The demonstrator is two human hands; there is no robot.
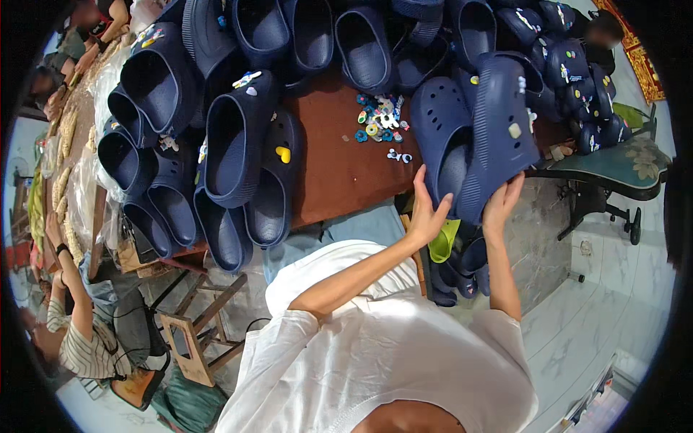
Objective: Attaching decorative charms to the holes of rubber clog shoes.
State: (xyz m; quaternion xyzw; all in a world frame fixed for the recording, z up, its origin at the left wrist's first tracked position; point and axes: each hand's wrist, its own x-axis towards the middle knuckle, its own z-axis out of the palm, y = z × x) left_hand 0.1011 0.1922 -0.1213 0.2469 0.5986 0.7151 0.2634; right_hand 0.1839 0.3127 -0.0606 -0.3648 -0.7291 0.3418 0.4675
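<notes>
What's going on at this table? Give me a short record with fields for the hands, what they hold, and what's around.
left hand: grips the left navy clog at its lower edge
right hand: holds the right navy clog, sole outward
pair: pressed side by side, over the table edge
table: brown top
small charms: colourful pile, mid-table
other clogs: navy, stacked at left and back
co-worker: striped sleeve, lower left

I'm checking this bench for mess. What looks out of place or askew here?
The small pile of coloured charms lies scattered loose on the brown table, two strays apart from it. The navy clogs lie heaped and overlapping. The left hand and right hand hold a pair of clogs.
</notes>
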